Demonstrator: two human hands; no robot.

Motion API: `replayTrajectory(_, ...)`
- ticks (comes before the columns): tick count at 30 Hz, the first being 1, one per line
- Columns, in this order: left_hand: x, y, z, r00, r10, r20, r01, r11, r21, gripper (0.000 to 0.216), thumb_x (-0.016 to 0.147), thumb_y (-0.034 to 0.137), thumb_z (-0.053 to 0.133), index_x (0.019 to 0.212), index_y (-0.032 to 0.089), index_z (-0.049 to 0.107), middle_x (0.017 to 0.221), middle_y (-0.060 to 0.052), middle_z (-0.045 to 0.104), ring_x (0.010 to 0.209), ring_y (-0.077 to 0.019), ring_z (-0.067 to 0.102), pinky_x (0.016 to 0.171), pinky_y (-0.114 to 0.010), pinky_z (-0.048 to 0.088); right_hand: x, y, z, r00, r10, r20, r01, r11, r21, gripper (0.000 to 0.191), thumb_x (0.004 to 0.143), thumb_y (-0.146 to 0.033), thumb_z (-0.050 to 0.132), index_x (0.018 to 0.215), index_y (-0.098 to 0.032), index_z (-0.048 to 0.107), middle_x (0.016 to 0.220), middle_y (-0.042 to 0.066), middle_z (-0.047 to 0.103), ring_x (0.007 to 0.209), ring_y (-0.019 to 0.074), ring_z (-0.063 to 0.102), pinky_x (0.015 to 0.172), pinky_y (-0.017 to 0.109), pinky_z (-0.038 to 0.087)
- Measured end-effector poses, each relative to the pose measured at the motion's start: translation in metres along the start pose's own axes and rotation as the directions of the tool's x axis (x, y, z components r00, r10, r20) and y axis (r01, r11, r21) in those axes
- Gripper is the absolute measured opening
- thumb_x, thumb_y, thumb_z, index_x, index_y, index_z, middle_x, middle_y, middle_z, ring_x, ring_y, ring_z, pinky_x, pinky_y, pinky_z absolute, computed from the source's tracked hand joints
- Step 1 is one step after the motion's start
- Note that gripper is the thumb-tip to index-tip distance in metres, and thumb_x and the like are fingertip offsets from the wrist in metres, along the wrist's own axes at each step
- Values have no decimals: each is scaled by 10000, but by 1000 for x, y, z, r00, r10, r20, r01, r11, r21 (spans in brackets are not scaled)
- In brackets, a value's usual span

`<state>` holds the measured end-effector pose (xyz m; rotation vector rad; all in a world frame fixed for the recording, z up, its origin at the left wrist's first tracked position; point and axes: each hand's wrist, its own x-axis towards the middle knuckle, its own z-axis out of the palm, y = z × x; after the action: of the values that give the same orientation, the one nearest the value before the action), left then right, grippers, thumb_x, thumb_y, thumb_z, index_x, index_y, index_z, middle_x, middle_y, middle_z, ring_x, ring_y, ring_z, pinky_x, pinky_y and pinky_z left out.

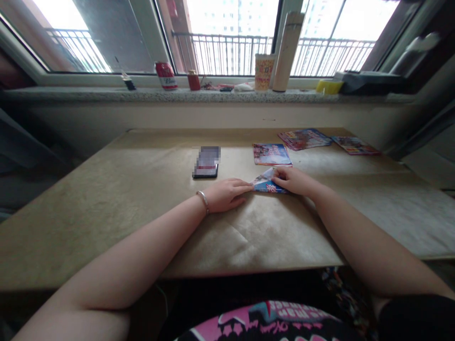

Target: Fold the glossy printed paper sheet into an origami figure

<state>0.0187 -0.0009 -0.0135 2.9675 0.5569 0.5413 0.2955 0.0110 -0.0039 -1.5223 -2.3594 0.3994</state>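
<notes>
1. The left hand [229, 195], nearest to the wearer, is lying palm down on the table [149, 208], its fingers stretching out and resting their tips on the left corner of the folded sheet [272, 188]. Holding well here probably means pressing lightly but flatly, so that the corner is not sliding or puckering.

2. The folded sheet is lying on the tabletop in front of the wearer, between the two hands. It is showing a pale, picture-like face along its upper left and a saturated blue face with white and pinkish lettering below. Its outline is narrowing to a point at the left; its right end is hiding under the other hand.

3. The right hand [293, 180] is curling over the sheet's right part, thumb and forefinger closing narrowly on the paper near its upper edge. Good work here likely calls for lining up the edges before pressing, then running a fingertip firmly along the crease; the thin, glossy-looking paper may be springing back otherwise.

4. Just beyond, a blue printed paper [272, 154] is lying flat, its near edge close to the right fingers. A phone [208, 162] is resting farther left.

5. Farther back, more printed papers [304, 139] are lying overlapped.
</notes>
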Motion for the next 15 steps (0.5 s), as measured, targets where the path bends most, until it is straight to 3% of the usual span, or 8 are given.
replayTrajectory(2,0,0,1,1000,-5,-8,5,1000,-1,377,918,249,505,1282,165,552,1244,-130,619,1102,-210,602,958,-373,502,-2,-5,-1,999,-8,-40,4,996,-91,173,851,-345,515,814,-196,595,758,29,633,657,153,527,603,263,348)
replayTrajectory(6,0,-1,2,1000,-7,-17,7,1000,24,363,923,256,499,1267,160,564,1205,-126,639,1077,-205,613,956,-368,503,-6,-19,-2,965,-109,-238,37,957,-288,265,881,-411,504,913,-204,666,934,79,651,841,205,569,726,306,384)
replayTrajectory(11,1,-1,3,1000,-1,-8,1,1000,24,376,914,240,507,1272,139,562,1203,-129,642,1087,-208,609,974,-363,493,-5,-36,5,948,-304,-96,253,901,-354,309,915,-422,478,937,-208,700,966,79,666,958,224,550,874,353,362)
replayTrajectory(15,1,-2,4,1000,4,-13,-4,1000,13,346,918,234,498,1243,157,586,1201,-115,646,1105,-198,600,989,-362,485,-3,-49,13,944,-329,-41,275,848,-453,370,948,-404,407,917,-175,696,948,105,662,969,242,534,867,363,353)
